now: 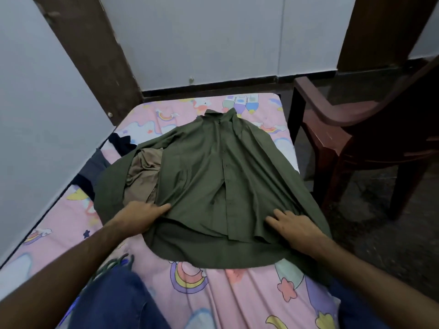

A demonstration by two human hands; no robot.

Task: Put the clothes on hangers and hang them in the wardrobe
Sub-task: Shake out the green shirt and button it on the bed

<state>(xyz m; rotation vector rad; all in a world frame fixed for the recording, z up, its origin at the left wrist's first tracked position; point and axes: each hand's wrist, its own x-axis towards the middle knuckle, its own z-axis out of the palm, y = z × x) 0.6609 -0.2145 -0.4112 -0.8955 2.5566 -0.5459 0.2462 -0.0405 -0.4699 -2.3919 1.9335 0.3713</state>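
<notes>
dim, flat indoor light; soft focus; edges bowed by wide lens

A shirt (213,176) is showing plain olive green, its buttons the same dull green. A crumpled cloth (142,172) beside it is showing tan. Darker clothes (121,143) at the edge are showing navy and slate grey. The bedsheet (228,295) is showing pink, printed with pastel rainbows, white clouds, yellow moons, small stars and flowers in peach and lilac. The jeans (111,302) are showing deep blue. A fringed cloth (114,264) is showing grey-green. The chair (356,129) is showing dark reddish brown. The wall (213,43) is showing pale grey-white with a black strip along its base, and the post (90,55) is showing dark brown.
</notes>
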